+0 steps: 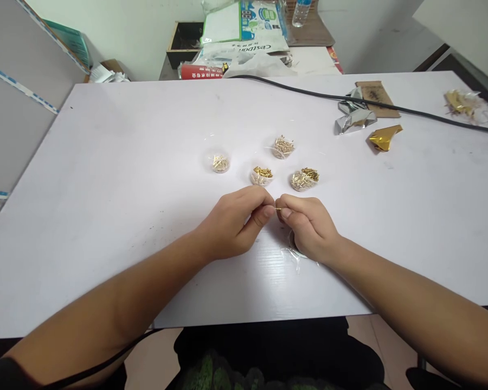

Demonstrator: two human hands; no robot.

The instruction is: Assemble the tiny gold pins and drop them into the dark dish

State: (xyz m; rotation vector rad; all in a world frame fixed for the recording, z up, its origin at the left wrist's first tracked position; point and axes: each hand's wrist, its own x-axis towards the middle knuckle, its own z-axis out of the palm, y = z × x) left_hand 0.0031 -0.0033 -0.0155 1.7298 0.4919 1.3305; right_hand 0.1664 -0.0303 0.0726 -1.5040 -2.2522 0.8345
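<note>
My left hand point(244, 222) and my right hand point(309, 225) meet over the white table, thumbs pinched against curled fingers. Between their fingertips runs a thin gold-coloured metal pin point(278, 208), one end in each pinch; its ends are hidden. Just beyond the hands stand small clear cups of tiny metal pieces: a cup of gold and pale pins point(262, 175), another mixed cup point(305, 179), a cup of pale gold pins point(283, 147) and a cup of pale pins point(220, 163). Partly under my right hand lies a round object with clear film point(295, 246), mostly covered.
A black cable point(321, 96) crosses the table's far side. Silver foil pouches point(355, 120), a brown paper packet point(377, 99), gold foil point(384, 138) and a clear bag point(466, 105) lie at the far right. Behind the table are packages point(244, 49) and a water bottle point(301, 13).
</note>
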